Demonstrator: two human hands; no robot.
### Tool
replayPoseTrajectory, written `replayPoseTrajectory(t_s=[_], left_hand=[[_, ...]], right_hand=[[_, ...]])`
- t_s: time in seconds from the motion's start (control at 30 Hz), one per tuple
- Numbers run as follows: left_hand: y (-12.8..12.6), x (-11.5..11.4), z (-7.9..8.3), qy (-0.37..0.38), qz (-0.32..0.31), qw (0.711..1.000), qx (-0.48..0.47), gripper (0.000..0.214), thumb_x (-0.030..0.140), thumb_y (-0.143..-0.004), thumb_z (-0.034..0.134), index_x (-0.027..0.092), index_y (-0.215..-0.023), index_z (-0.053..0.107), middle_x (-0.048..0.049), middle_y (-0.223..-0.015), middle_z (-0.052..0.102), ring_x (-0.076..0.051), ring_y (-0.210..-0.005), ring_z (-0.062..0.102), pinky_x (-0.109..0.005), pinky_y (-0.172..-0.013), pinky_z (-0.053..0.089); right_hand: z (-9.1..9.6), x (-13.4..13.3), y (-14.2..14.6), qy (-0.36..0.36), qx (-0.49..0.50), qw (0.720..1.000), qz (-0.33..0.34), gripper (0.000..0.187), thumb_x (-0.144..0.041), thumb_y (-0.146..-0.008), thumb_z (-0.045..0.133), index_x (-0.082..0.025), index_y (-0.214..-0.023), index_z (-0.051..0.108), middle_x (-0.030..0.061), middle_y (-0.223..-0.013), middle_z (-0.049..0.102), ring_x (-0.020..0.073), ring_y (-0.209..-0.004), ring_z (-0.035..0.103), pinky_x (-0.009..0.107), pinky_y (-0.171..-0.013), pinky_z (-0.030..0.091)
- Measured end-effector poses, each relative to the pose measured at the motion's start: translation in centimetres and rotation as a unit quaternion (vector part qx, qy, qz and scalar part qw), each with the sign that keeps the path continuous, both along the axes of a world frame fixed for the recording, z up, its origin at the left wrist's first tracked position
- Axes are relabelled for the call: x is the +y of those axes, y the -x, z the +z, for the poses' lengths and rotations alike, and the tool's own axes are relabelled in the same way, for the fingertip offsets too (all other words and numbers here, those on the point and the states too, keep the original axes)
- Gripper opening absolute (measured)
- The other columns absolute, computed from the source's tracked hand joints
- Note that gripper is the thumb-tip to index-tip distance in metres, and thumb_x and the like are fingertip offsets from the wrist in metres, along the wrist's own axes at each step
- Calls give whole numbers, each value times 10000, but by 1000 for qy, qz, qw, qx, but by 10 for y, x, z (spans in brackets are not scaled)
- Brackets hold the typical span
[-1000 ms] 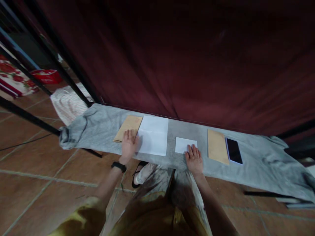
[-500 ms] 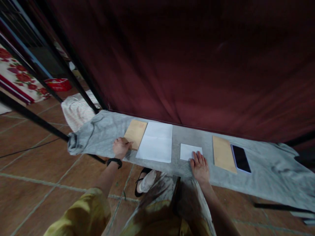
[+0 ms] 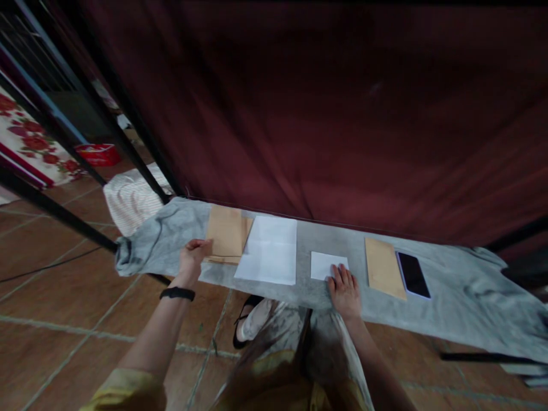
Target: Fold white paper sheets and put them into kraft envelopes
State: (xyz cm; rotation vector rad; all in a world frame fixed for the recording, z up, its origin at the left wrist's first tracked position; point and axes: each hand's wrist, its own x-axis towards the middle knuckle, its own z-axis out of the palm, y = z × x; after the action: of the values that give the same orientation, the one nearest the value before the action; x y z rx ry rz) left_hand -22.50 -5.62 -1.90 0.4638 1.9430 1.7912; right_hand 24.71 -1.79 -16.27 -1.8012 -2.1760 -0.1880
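Envelope [image 3: 226,231], likely pliable, is edge-pinched by left hand [image 3: 191,261]; right hand [image 3: 345,291] is spread on card [image 3: 322,265] near desk's front edge [image 3: 306,297].

Lower brown envelopes [image 3: 247,228] mostly hidden beneath the top envelope [image 3: 226,231], its near-left edge partly covered by the left hand [image 3: 192,260], white card [image 3: 322,265] partly under the right hand [image 3: 346,290], floral cloth [image 3: 36,142] cut off at left

We have moved our left hand [image 3: 192,257] to the pile's left edge, pinching the top kraft envelope [image 3: 226,229], now shifted leftward, baring the envelopes beneath [image 3: 247,230].
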Motion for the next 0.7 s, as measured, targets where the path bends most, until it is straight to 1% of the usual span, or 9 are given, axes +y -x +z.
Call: replayPoseTrajectory(t_s=[0.07,0.1,0.17,0.3,0.4,0.47,0.53,0.7], left_hand=[[-22,-7,1,5,-27,997,-66,278,241,-621,824,176,-654,555,54,-541,554,-103,-504,490,-220,-480,335],[-38,-10,-2,5,-45,994,-103,280,229,-611,835,173,-661,565,49,-545,567,-105,-494,504,-216,-463,341],[-75,-15,-12,-2,-77,983,-164,293,194,-594,854,171,-650,567,36,-567,601,-106,-497,547,-214,-466,393],[-155,-20,-39,-18,-115,957,-267,365,114,-586,863,181,-584,504,49,-540,590,-86,-489,584,-190,-496,467],[-200,-21,-52,-29,-135,934,-329,376,60,-593,846,183,-577,491,43,-571,627,-83,-536,635,-187,-577,533],[-221,-20,-58,-33,-144,922,-357,365,39,-596,837,184,-581,502,39,-584,646,-85,-555,653,-198,-627,563],[-237,-18,-61,-35,-153,914,-373,339,27,-598,827,181,-585,526,34,-589,659,-92,-574,666,-219,-675,586],[-262,-14,-67,-37,-180,906,-380,243,46,-600,830,161,-626,618,11,-632,698,-118,-640,701,-268,-752,615]], right_hand=[[1,0,1,-1,3,1000,-1,539,-396,-1030,338,-182,-1507,471,123,-1590,418,267,-1448,397,453,-1183,263],[1,0,1,0,5,1000,-1,537,-394,-1029,342,-181,-1505,473,124,-1590,419,266,-1446,399,450,-1182,264],[3,0,1,2,9,1000,0,534,-389,-1029,350,-182,-1506,473,124,-1589,420,263,-1445,401,448,-1180,265],[7,-1,2,14,15,1000,-7,536,-392,-1030,356,-183,-1510,468,126,-1588,420,265,-1447,398,455,-1180,267],[11,-2,3,15,20,1000,-13,529,-391,-1031,362,-183,-1503,478,122,-1585,425,268,-1441,407,457,-1181,269],[13,-2,4,6,26,1000,-13,523,-383,-1031,369,-184,-1503,478,124,-1577,437,271,-1436,415,467,-1180,271],[14,-3,5,-4,34,999,-9,517,-369,-1032,373,-179,-1499,482,132,-1569,447,275,-1433,418,476,-1176,275],[19,-4,5,4,56,998,-2,489,-337,-1033,379,-158,-1466,519,147,-1559,458,273,-1430,418,473,-1179,277]])
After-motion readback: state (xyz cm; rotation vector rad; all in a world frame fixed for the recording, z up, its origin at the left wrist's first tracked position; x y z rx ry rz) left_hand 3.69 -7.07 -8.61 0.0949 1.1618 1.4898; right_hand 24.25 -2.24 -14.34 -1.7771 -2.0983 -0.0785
